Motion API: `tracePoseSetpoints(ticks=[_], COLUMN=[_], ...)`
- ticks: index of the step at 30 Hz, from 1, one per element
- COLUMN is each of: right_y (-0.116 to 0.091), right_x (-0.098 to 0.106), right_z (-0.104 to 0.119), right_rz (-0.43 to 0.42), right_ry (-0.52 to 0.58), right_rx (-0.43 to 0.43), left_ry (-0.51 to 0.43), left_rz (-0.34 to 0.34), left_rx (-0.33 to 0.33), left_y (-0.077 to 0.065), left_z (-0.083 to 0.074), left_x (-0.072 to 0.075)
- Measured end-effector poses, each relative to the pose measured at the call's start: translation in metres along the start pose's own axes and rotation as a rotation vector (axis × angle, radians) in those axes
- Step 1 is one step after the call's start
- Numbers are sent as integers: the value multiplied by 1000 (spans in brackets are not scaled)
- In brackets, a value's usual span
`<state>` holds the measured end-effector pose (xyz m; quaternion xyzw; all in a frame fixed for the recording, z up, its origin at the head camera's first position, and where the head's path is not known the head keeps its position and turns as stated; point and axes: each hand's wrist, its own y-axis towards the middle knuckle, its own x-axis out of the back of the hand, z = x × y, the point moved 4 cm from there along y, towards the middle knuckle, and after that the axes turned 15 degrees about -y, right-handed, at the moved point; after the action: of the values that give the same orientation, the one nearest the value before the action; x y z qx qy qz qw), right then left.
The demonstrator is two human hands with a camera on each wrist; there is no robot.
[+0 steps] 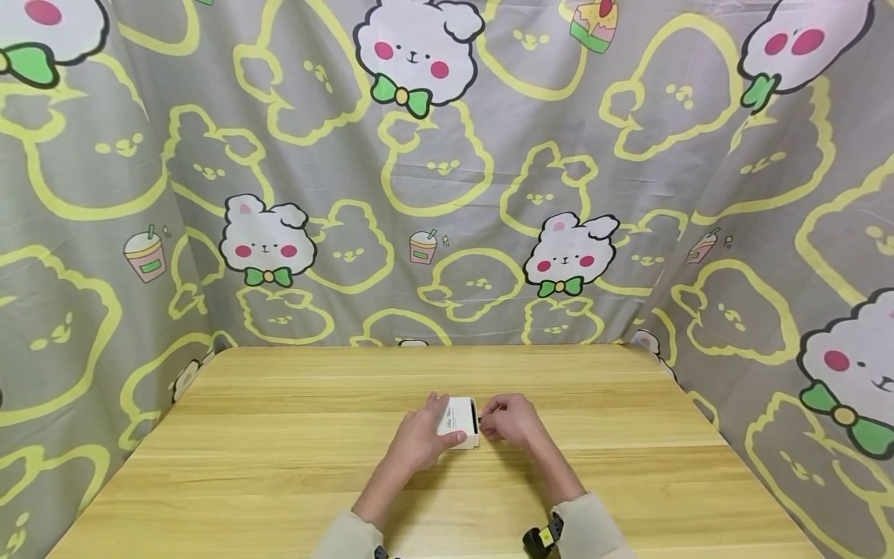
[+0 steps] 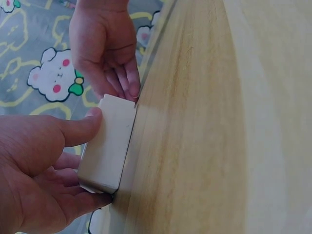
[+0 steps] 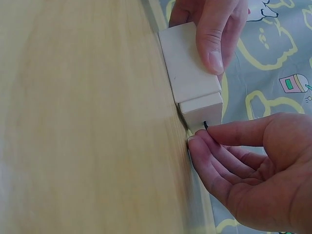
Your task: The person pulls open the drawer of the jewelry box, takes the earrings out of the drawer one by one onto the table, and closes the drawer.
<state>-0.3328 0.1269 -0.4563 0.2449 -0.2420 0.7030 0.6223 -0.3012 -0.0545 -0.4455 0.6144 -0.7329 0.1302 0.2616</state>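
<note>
A small white drawer box (image 1: 459, 425) with dark script lettering on top lies on the wooden table. My left hand (image 1: 417, 436) grips its outer sleeve from the left, the thumb on the near side. From the right end the inner drawer (image 3: 201, 111) sticks out a little way. A short black pull tab (image 3: 205, 125) hangs at the drawer's end face, pinched between the thumb and fingers of my right hand (image 1: 514, 421). In the left wrist view the box's plain long side (image 2: 111, 146) shows. What the drawer holds is hidden.
The light wooden table (image 1: 279, 466) reaches around the box on all sides. A grey patterned curtain (image 1: 335, 171) hangs behind the table and along both sides. A black wrist device (image 1: 541, 539) sits at my right cuff.
</note>
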Motion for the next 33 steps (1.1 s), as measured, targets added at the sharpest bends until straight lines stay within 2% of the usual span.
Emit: tracePoseSetpoints(ticks=[22,33], right_y=[-1,2], right_x=[5,8], right_z=[-1,-7], right_rz=[-1,-1], right_ry=[26,29], right_rx=[-26,-32], left_ry=[-26,-21], left_rz=[-4,2], left_rx=[25,15], left_y=[-1,-1], left_z=[0,-1], left_x=[0,0])
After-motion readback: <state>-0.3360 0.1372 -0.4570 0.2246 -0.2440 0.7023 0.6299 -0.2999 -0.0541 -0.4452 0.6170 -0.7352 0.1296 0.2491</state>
